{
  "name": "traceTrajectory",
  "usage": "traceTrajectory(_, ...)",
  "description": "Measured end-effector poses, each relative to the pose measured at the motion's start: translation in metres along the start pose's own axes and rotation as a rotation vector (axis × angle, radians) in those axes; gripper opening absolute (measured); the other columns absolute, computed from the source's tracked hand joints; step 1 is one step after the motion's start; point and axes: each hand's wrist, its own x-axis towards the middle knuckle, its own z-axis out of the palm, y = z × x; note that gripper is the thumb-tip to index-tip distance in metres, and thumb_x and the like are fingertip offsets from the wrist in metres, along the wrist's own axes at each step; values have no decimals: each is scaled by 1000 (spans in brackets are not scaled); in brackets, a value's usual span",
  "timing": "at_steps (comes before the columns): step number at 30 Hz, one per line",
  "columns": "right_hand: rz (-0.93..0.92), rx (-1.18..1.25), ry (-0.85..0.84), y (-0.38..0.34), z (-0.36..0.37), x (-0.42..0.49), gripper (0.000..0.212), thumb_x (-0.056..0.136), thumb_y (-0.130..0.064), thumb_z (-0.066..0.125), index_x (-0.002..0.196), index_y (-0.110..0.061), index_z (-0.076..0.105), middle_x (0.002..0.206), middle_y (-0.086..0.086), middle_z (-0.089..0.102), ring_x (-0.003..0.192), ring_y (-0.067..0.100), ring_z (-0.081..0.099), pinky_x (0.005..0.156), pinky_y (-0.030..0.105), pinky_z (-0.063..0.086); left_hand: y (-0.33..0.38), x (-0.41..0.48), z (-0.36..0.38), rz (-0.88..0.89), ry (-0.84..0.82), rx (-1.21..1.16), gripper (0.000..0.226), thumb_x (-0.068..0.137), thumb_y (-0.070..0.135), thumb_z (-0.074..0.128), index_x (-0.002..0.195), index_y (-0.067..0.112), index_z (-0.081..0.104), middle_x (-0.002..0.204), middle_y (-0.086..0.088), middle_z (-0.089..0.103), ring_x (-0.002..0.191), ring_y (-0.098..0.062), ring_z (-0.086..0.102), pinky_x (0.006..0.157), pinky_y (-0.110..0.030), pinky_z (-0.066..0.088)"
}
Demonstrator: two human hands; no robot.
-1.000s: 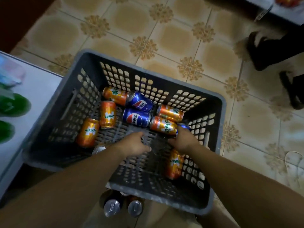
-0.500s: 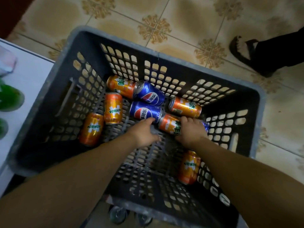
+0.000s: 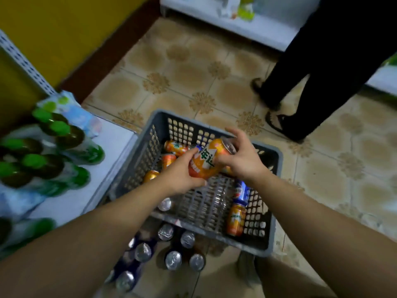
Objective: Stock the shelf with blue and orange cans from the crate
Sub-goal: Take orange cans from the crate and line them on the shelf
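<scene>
An orange can (image 3: 207, 161) is held above the grey crate (image 3: 272, 211) by both hands. The left hand (image 3: 182, 176) is wrapped round the can's lower end, its fingers (image 3: 190, 152) curled along the side and the thumb tucked beneath. The right hand (image 3: 241, 157) grips the upper end, its fingers (image 3: 233, 134) curled over the rim by the silver top. The can is tilted, with its top toward the right fingers.

Inside the crate, below and just beyond the left fingers, several more orange cans (image 3: 175, 146) are seen lying on their sides near the far left corner. Below the right wrist, a blue can (image 3: 241, 190) and another orange can (image 3: 236, 219) are lying end to end against the right wall.

Nearer than the crate, under the left forearm, a cluster of upright cans (image 3: 174, 260) is seen on the tiled floor (image 3: 193, 61), silver tops up. Left of the left fingers, a white shelf (image 3: 111, 151) carries green-capped bottles (image 3: 58, 127). Well beyond the right fingers, another person's legs (image 3: 318, 78) in dark trousers and sandals are seen on the floor.
</scene>
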Motion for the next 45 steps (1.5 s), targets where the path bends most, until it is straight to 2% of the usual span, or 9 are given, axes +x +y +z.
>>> traceTrajectory(6, -162, 275, 103, -122, 58, -65, 73, 67, -20, 79, 133, -12, 50, 118, 5, 61, 100, 19, 63, 77, 27, 54, 69, -121, -70, 167, 356, -94, 66, 70, 16, 82, 117, 32, 38, 100, 14, 56, 92, -4, 57, 77, -17, 45)
traceTrajectory(10, -328, 197, 42, -192, 113, -119, 72, 73, -27, 83, 135, -19, 48, 120, 4, 60, 100, 14, 63, 78, 27, 54, 82, -208, -108, 221, 568, -108, 72, 63, 24, 86, 121, 29, 43, 109, 8, 59, 100, -13, 60, 89, -33, 50)
traceTrajectory(17, -583, 135, -178, -292, 210, -226, 75, 71, -29, 80, 138, -19, 46, 122, 6, 58, 100, 18, 64, 82, 35, 57, 69, -379, -175, 288, 790, -133, 69, 70, 26, 83, 122, 34, 38, 107, 13, 59, 96, -2, 59, 81, -21, 47)
traceTrajectory(19, -648, 105, -255, -313, 243, -257, 73, 70, -30, 79, 136, -19, 48, 119, 5, 60, 97, 16, 65, 79, 32, 57, 57, -427, -191, 271, 853, -112, 74, 66, 32, 83, 126, 32, 39, 111, 10, 60, 99, -7, 61, 88, -28, 50)
traceTrajectory(22, -738, 70, -375, -334, 292, -302, 62, 80, -18, 75, 136, -16, 49, 116, 2, 59, 89, 4, 60, 68, 17, 52, 30, -498, -209, 173, 964, -34, 80, 74, 32, 80, 139, 23, 35, 127, 2, 53, 117, -15, 54, 97, -33, 44)
traceTrajectory(29, -770, -9, -661, -344, 391, -375, 63, 80, -12, 74, 136, -16, 46, 102, -11, 55, 89, 8, 59, 79, 32, 51, -53, -640, -216, -368, 1091, 370, 78, 84, 56, 60, 147, 22, 31, 152, -3, 31, 134, -21, 37, 107, -31, 35)
traceTrajectory(34, -794, -98, -803, -330, 440, -402, 66, 79, -12, 76, 136, -21, 44, 108, -7, 57, 96, 14, 59, 86, 34, 50, -105, -698, -203, -695, 1042, 469, 78, 84, 74, 37, 149, 31, 26, 159, 5, 17, 145, -19, 17, 116, -48, 16)
traceTrajectory(38, -830, -169, -878, -324, 465, -410, 60, 81, -12, 74, 131, -23, 45, 110, -6, 56, 98, 14, 58, 84, 31, 47, -117, -710, -198, -772, 1055, 419, 80, 81, 81, 28, 149, 41, 15, 161, 10, 4, 148, -18, -1, 114, -59, -2)
traceTrajectory(45, -858, -257, -955, -329, 501, -400, 73, 87, -17, 70, 148, -25, 29, 135, -3, 46, 120, 16, 49, 98, 35, 45, -122, -705, -195, -744, 1124, 460, 78, 82, 79, 29, 149, 40, 16, 161, 10, 5, 148, -17, 0, 115, -57, -2)
